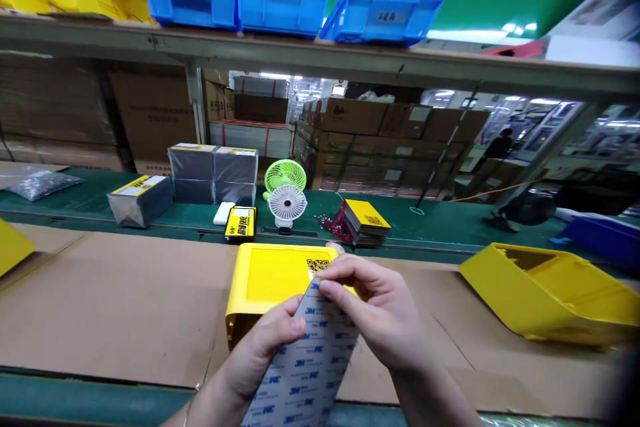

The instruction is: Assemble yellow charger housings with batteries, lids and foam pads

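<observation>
- Fingers [333,290] of the right hand [385,307], head view: thumb and index are pinched together on the top corner of the 3M-printed sheet [307,373].
- Left hand [260,347] grips the same sheet by its left edge, thumb pressed on the printed face. Its other fingers are hidden behind, so can't tell how they're set.
- So the sheet's up off the table [430,217], tilted between both hands, printed side facing the wearer. It overlaps the view of the yellow housing [280,273], which sits on the cardboard [125,307] just beyond, QR code [317,265] on top.
- My read on the step: they're picking at the corner to get the backing off. Can't tell if any liner is actually lifted, the fingertips cover that bit.
- Next move, imo, calls for a steady left grip, a clean edge caught at that corner, then a smooth pull without bending the sheet. After that it'd be careful lining up, maybe with the outlined rectangle on the housing, but that's a guess.
- Also around: a stack of yellow-topped panels [367,220] near the red wires [340,223], and another yellow housing [545,293] off to the right.
</observation>
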Motion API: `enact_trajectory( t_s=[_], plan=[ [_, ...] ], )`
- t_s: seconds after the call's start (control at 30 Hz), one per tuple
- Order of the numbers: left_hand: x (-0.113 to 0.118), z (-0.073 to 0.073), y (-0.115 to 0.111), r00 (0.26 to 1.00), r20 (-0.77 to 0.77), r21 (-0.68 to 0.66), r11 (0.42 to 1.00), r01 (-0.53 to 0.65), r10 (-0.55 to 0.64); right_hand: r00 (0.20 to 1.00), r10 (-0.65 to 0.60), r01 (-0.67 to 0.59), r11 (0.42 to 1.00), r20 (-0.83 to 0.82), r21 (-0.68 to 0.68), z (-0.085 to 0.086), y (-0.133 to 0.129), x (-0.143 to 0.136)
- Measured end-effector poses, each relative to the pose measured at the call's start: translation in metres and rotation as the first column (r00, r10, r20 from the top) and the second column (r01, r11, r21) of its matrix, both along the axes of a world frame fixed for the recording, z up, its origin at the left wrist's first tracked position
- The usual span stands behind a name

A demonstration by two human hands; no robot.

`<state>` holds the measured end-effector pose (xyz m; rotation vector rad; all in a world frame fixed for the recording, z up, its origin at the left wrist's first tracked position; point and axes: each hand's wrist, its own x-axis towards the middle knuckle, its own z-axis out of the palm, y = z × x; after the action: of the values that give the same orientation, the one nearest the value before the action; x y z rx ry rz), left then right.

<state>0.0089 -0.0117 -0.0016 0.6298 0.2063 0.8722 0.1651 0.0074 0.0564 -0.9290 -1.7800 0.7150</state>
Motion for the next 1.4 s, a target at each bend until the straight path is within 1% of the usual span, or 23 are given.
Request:
enact_trajectory(
  t_s=[0.07, 0.13, 0.17, 0.2, 0.23, 0.3, 0.37, 0.43, 0.5, 0.6, 0.67, 0.77, 0.9, 1.07, 1.13, 1.2, 1.3, 1.37, 1.4],
  plan=[
    [0.006, -0.008, -0.006, 0.988, 0.071, -0.092, 0.985, 0.143, -0.137, 0.992, -0.124, 0.126, 0.989, -0.026, 0.083, -0.004, 0.001, -0.002],
    [0.011, -0.014, -0.01, 0.961, 0.106, -0.163, 0.949, 0.271, -0.257, 0.971, -0.236, 0.237, 0.946, -0.035, 0.22, -0.01, 0.001, -0.006],
    [0.012, -0.015, -0.01, 0.951, 0.111, -0.185, 0.934, 0.305, -0.288, 0.961, -0.273, 0.269, 0.915, -0.03, 0.3, -0.012, 0.001, -0.008],
    [0.013, -0.016, -0.01, 0.95, 0.11, -0.202, 0.929, 0.309, -0.292, 0.955, -0.295, 0.28, 0.885, -0.018, 0.372, -0.015, 0.001, -0.009],
    [0.012, -0.016, -0.009, 0.956, 0.113, -0.214, 0.933, 0.29, -0.271, 0.954, -0.301, 0.273, 0.861, -0.003, 0.428, -0.017, 0.0, -0.01],
    [0.01, -0.013, -0.006, 0.973, 0.13, -0.211, 0.954, 0.215, -0.19, 0.96, -0.278, 0.231, 0.847, 0.029, 0.478, -0.019, -0.003, -0.01],
    [0.005, -0.009, -0.003, 0.98, 0.15, -0.199, 0.967, 0.159, -0.13, 0.97, -0.242, 0.202, 0.853, 0.022, 0.481, -0.019, -0.007, -0.008],
    [0.0, -0.007, -0.001, 0.982, 0.139, -0.182, 0.971, 0.153, -0.128, 0.972, -0.235, 0.197, 0.855, 0.019, 0.48, -0.018, -0.009, -0.006],
    [-0.002, -0.008, -0.002, 0.988, 0.094, -0.175, 0.975, 0.135, -0.12, 0.961, -0.265, 0.193, 0.855, 0.085, 0.482, -0.016, -0.01, -0.006],
    [-0.001, -0.01, -0.005, 0.999, -0.01, -0.166, 0.986, 0.034, -0.036, 0.923, -0.311, 0.172, 0.86, 0.226, 0.479, -0.012, -0.007, -0.008],
    [0.001, -0.009, -0.009, 0.996, -0.083, -0.115, 0.992, -0.047, 0.037, 0.905, -0.345, 0.186, 0.847, 0.249, 0.498, -0.01, -0.005, -0.009],
    [0.002, -0.003, -0.012, 0.977, -0.172, 0.01, 0.992, -0.128, 0.128, 0.893, -0.377, 0.214, 0.836, 0.247, 0.505, -0.008, -0.004, -0.009],
    [-0.001, 0.002, -0.012, 0.948, -0.265, 0.092, 0.983, -0.156, 0.175, 0.905, -0.327, 0.187, 0.88, 0.271, 0.437, -0.006, -0.005, -0.007],
    [-0.003, -0.004, -0.012, 0.927, -0.341, 0.107, 0.986, -0.127, 0.156, 0.928, -0.229, 0.134, 0.941, 0.294, 0.309, -0.005, -0.002, -0.003],
    [-0.002, -0.006, -0.012, 0.934, -0.329, 0.079, 0.989, -0.122, 0.141, 0.935, -0.199, 0.121, 0.957, 0.294, 0.264, -0.005, -0.001, -0.003],
    [0.0, -0.007, -0.011, 0.955, -0.275, -0.007, 0.993, -0.117, 0.11, 0.938, -0.18, 0.099, 0.958, 0.295, 0.27, -0.007, -0.003, -0.004],
    [0.0, -0.001, -0.004, 0.996, -0.083, -0.157, 0.986, -0.048, 0.035, 0.952, -0.147, 0.04, 0.928, 0.267, 0.37, -0.012, -0.009, -0.002],
    [-0.005, 0.005, 0.005, 0.998, 0.052, -0.172, 0.985, -0.028, 0.037, 0.969, -0.095, -0.008, 0.908, 0.226, 0.419, -0.019, -0.016, 0.006],
    [-0.01, 0.008, 0.011, 0.993, 0.098, -0.159, 0.986, -0.054, 0.07, 0.978, -0.073, -0.018, 0.904, 0.196, 0.428, -0.024, -0.019, 0.013]
  ],
)
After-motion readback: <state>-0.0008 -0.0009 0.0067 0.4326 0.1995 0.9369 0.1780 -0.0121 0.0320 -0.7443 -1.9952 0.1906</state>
